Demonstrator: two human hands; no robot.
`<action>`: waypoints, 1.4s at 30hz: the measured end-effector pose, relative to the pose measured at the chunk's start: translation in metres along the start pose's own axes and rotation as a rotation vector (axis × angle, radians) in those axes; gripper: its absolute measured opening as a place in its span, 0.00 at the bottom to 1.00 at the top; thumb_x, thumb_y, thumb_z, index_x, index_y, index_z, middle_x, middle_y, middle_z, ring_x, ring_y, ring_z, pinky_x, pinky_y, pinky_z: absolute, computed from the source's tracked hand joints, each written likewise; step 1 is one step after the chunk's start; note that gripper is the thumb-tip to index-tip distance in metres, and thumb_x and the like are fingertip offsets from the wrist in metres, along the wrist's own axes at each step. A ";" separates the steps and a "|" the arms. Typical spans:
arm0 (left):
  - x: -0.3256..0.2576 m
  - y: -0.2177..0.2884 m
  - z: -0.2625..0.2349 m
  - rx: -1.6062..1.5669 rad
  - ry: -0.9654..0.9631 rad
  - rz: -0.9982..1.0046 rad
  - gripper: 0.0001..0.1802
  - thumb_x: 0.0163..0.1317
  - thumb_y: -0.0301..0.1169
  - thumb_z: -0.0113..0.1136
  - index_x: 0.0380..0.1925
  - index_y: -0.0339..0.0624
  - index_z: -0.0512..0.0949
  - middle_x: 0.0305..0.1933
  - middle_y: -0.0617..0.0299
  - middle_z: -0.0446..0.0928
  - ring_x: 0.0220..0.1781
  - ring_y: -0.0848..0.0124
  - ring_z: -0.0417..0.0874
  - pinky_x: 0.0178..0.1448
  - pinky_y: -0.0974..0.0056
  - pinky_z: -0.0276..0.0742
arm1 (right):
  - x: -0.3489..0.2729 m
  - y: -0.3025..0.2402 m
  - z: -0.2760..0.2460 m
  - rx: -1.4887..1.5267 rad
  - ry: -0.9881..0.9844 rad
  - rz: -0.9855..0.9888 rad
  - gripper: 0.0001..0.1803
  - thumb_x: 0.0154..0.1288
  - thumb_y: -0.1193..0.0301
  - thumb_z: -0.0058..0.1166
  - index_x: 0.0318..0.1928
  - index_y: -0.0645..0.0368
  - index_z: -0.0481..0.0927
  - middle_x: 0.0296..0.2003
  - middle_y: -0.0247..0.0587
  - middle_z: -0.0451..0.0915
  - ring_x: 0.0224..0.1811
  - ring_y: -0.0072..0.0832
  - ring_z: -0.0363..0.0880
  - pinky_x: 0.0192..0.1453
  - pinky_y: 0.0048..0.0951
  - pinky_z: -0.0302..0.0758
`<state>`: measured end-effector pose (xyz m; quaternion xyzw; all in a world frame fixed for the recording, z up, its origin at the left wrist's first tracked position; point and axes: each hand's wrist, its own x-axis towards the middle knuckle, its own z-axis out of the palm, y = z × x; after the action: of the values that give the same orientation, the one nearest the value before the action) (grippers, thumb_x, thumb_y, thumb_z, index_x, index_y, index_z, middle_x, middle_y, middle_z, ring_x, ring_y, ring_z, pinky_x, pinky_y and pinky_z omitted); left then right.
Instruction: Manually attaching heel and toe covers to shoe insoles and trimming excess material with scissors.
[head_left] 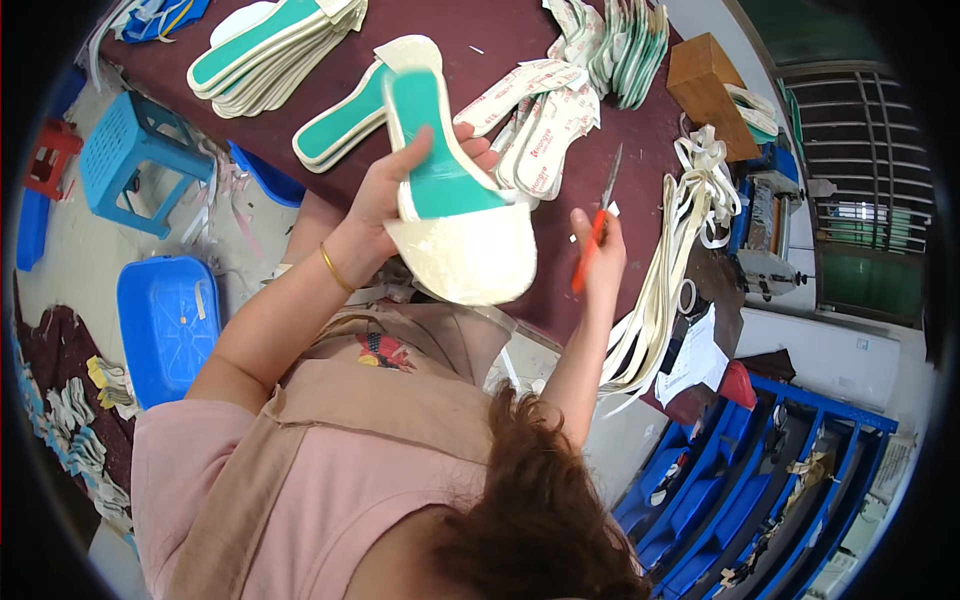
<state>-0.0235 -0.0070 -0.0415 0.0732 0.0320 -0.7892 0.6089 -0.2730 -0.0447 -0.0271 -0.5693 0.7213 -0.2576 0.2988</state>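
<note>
My left hand (pixel 385 190) is closed on a shoe insole (pixel 468 255), gripping its narrow middle with the thumb on top. The insole has a green centre, a cream rim and a cream cover over its wide toe end, which points toward me. To its right my right hand (pixel 608 258) holds scissors (pixel 593 240) by their orange handles, blades pointing away and apart from the insole. Behind the held piece lies another green insole (pixel 345 122) on the dark red tabletop (pixel 400 25). Whether the scissor blades are slightly parted I cannot tell.
Stacked insoles (pixel 265 60) lie at the far left, and white printed insoles (pixel 545 130) at the far middle. A wooden box (pixel 705 85) and cream strips (pixel 655 300) line the right side. Blue stool (pixel 145 160) and blue basin (pixel 168 325) stand left; a blue rack (pixel 720 500) stands lower right.
</note>
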 end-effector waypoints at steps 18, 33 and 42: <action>-0.003 -0.002 0.049 0.844 -0.110 0.166 0.22 0.57 0.31 0.61 0.48 0.28 0.71 0.42 0.53 0.78 0.43 0.69 0.80 0.47 0.65 0.78 | -0.061 -0.076 0.005 0.808 -0.252 -0.239 0.08 0.66 0.70 0.51 0.36 0.63 0.75 0.24 0.37 0.75 0.19 0.17 0.71 0.22 0.15 0.64; 0.015 -0.005 0.050 1.079 -0.248 -0.024 0.22 0.59 0.30 0.57 0.52 0.34 0.67 0.46 0.51 0.75 0.47 0.66 0.79 0.50 0.62 0.75 | -0.054 -0.042 0.024 1.006 -0.797 0.100 0.13 0.63 0.66 0.53 0.35 0.65 0.81 0.29 0.41 0.82 0.28 0.24 0.81 0.30 0.25 0.77; -0.001 0.002 0.029 2.124 -0.827 0.749 0.15 0.57 0.25 0.56 0.45 0.38 0.75 0.47 0.62 0.78 0.56 0.63 0.75 0.64 0.56 0.63 | -0.025 -0.006 0.022 1.615 -1.453 0.004 0.31 0.70 0.46 0.30 0.38 0.63 0.72 0.21 0.43 0.75 0.13 0.31 0.72 0.13 0.25 0.64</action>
<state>-0.0238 -0.0107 -0.0127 0.2846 -0.8565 -0.1589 0.4002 -0.2483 -0.0221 -0.0346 -0.2199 -0.0094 -0.2569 0.9410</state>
